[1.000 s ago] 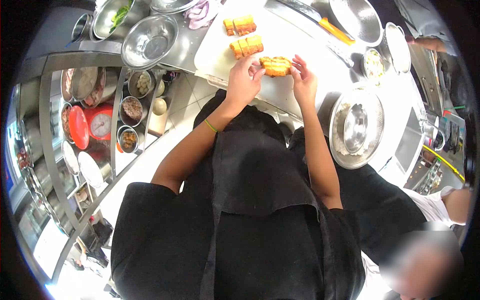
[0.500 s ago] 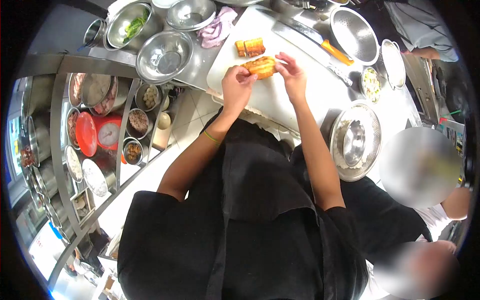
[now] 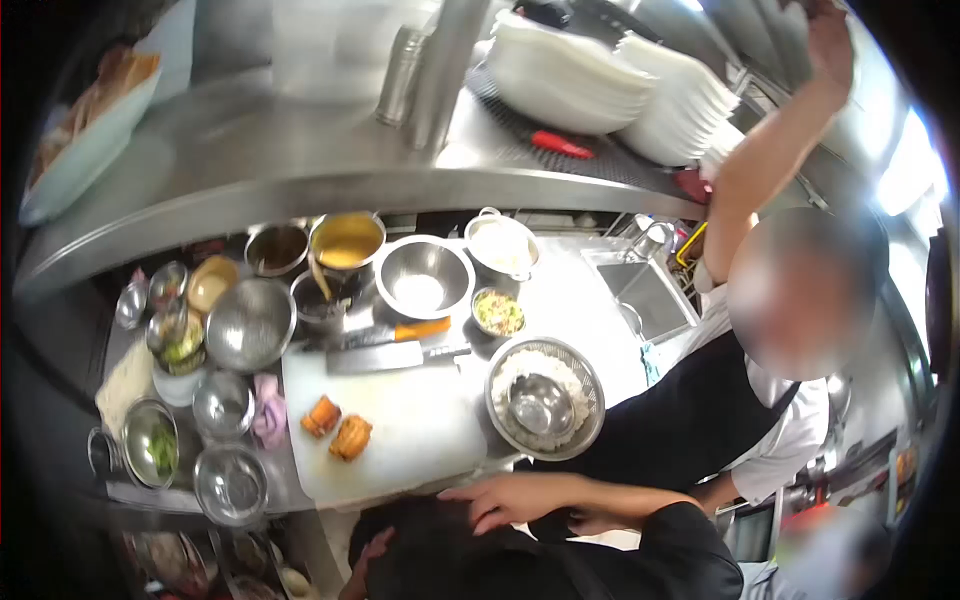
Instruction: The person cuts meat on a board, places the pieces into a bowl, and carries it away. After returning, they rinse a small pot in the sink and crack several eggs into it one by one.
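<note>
Two golden-brown fried pieces, which look like crispy pork belly, lie on the white cutting board (image 3: pixel 410 455): one piece (image 3: pixel 321 416) at the left, the other (image 3: pixel 351 437) just beside it. Behind them rests a cleaver (image 3: pixel 375 357), with an orange-handled knife (image 3: pixel 422 328) above it. My right hand (image 3: pixel 495 497) is off the board's near edge, in front of my black apron, fingers spread and holding nothing. Low against the apron, my left hand (image 3: pixel 374 550) is partly hidden, its visible fingers extended with nothing seen in them.
A colander of white food (image 3: pixel 497 420) holds a metal bowl (image 3: pixel 541 406). Bowls, including an empty metal bowl (image 3: pixel 231 484), and a pink cloth (image 3: pixel 270 411) line the left. A shelf (image 3: pixel 330 190) carries stacked white dishes (image 3: pixel 570 80). A co-worker (image 3: pixel 690 400) stands at right, arm raised.
Both hands have let go of the fried piece, now lying on the board, and drawn back toward my body. My view has swung up and right, showing the shelf and co-worker.
</note>
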Available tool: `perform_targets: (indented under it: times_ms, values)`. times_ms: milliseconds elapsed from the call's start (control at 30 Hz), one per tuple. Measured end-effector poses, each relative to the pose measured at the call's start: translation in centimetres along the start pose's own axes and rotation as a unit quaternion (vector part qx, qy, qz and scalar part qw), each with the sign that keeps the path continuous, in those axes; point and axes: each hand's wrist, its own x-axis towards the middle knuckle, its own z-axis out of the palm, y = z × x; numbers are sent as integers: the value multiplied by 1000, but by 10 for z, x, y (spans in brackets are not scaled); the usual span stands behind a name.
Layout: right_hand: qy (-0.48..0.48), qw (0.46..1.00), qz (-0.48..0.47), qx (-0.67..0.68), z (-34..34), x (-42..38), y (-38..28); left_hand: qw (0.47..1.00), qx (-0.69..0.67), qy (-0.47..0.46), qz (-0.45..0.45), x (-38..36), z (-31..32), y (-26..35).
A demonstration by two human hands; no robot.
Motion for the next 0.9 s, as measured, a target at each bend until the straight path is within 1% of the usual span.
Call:
perform_targets:
  times_ms: [33, 67, 100, 133, 167, 200, 233, 267, 300, 333, 367, 400, 433, 467, 500, 533, 567, 600, 633, 667, 700, 733, 767, 800, 833, 867, 900]
  values:
    - [30, 999, 10, -12, -45, -9, -41, 995, 43, -58, -75, -17, -12, 4]
    - [168, 979, -1, -114, -81, -21, -87, 978, 84, -114, -154, -27, -19, 6]
    - [263, 914, -190, -243, -120, -40, -93, 972, 88, -129, -178, -36, -26, 7]
    - [415, 843, -98, -328, -149, -47, -141, 975, 70, -122, -171, -37, -35, 8]
    - [533, 792, -37, -295, -193, -49, -161, 979, 38, -115, -164, -44, -42, 20]
    - [516, 686, -83, -506, -231, -48, -195, 983, 11, -105, -153, -49, -45, 20]
    - [569, 584, -98, -571, -264, -40, -214, 986, -17, -97, -135, -53, -51, 29]
    - [530, 447, -91, -715, -298, -41, -235, 988, -50, -86, -119, -57, -58, 39]
    - [611, 507, -94, -601, -313, -36, -246, 989, -84, -76, -100, -59, -65, 51]
    - [582, 562, 7, -588, -378, -67, -243, 987, -125, -63, -77, -63, -72, 61]
    - [541, 613, 107, -565, -432, -98, -223, 983, -170, -49, -55, -70, -80, 70]
    - [481, 660, 201, -541, -445, -117, -194, 974, -223, -32, -34, -78, -85, 81]
    - [425, 702, 235, -521, -396, -126, -129, 959, -283, -16, -12, -90, -87, 93]
    - [349, 762, 262, -478, -336, -130, -61, 937, -348, 2, -7, -109, -87, 109]
    - [252, 822, 290, -420, -260, -134, 10, 913, -408, 16, 8, -115, -93, 131]
    - [151, 869, 312, -354, -171, -152, 73, 895, -445, 34, 12, -121, -94, 144]
    - [50, 894, 349, -275, -80, -182, 132, 883, -467, 51, 0, -131, -95, 154]
    - [-34, 902, 375, -211, -2, -213, 183, 891, -443, 65, 74, -133, -79, 128]
    - [-97, 900, 390, -171, 64, -245, 233, 930, -350, 89, 68, -138, -80, 129]
    - [-138, 899, 389, -146, 125, -274, 281, 942, -318, 97, 47, -143, -88, 137]
    - [-165, 902, 377, -132, 179, -299, 325, 939, -327, 102, 39, -149, -82, 128]
    - [-173, 909, 356, -128, 221, -320, 365, 941, -314, 114, 55, -153, -79, 121]
    - [-163, 923, 320, -136, 252, -338, 401, 943, -297, 126, 77, -154, -79, 113]
    - [-155, 934, 276, -163, 271, -352, 430, 943, -298, 125, 80, -154, -76, 104]
    - [-153, 934, 278, -163, 274, -357, 436, 930, -336, 129, 77, -155, -70, 92]
    - [-209, 817, 73, -532, 279, -358, 445, 916, -370, 133, 76, -156, -65, 79]
    - [-230, 540, -145, -797, 280, -361, 451, 917, -369, 133, 78, -155, -51, 55]
